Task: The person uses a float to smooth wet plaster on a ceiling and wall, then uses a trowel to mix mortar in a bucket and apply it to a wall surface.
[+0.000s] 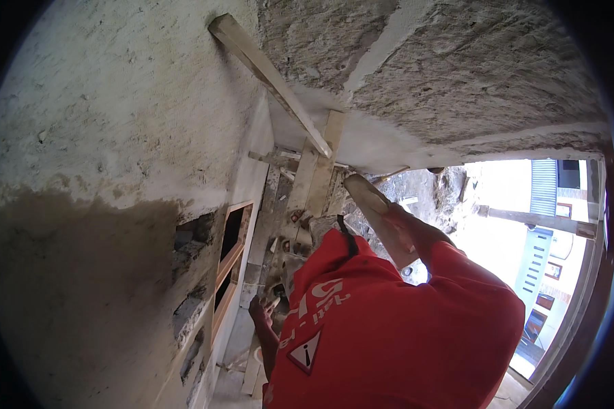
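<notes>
The right hand [398, 223] is closing around the side of a flat wooden board [370, 203], which is slanting beside the right edge of the scaffold planks [323, 180]. The left hand [264, 313] is hanging by the planks' lower left edge, its fingers partly curled; whether it is gripping anything, I cannot tell. Handling well probably means gripping firmly and keeping the board clear of the planks. Counting: one board, one slanting timber [273, 78] overhead, one window frame [229, 267] showing two dark gaps.
</notes>
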### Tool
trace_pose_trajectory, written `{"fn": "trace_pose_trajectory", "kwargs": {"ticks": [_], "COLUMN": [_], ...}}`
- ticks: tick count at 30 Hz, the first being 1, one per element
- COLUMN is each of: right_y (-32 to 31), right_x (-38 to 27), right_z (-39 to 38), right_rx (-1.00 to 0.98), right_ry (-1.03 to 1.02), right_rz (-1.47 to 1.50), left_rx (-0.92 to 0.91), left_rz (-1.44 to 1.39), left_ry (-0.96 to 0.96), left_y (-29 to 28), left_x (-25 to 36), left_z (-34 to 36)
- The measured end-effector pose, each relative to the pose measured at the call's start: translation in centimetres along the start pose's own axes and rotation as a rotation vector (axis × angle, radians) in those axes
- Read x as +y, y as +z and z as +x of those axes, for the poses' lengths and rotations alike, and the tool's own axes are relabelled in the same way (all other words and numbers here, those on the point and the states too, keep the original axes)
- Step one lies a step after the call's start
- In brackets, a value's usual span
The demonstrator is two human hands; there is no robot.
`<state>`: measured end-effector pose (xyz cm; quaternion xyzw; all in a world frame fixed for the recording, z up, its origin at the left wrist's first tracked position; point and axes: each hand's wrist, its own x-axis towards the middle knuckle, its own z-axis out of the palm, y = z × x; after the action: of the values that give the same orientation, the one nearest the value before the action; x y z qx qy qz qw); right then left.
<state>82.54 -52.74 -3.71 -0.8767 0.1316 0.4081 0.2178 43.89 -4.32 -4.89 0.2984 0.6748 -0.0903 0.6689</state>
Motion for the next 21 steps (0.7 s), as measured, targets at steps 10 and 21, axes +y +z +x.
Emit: {"fn": "trace_pose_trajectory", "kwargs": {"ticks": [10,21], "right_y": [-0.3,-2.2], "right_x": [3.9,3.8], "right_z": [-4.7,-0.1], "right_rx": [0.028,0.042], "right_ry": [0.139,0.205], "right_rz": [-0.034,-0.071], "left_rx": [-0.063,0.081], "left_rz": [0.139,0.074], "left_ry": [-0.019,-0.016], "left_y": [-0.8,-2.6], "left_x": [3.9,3.0], "left_z": [2.1,4.0]}}
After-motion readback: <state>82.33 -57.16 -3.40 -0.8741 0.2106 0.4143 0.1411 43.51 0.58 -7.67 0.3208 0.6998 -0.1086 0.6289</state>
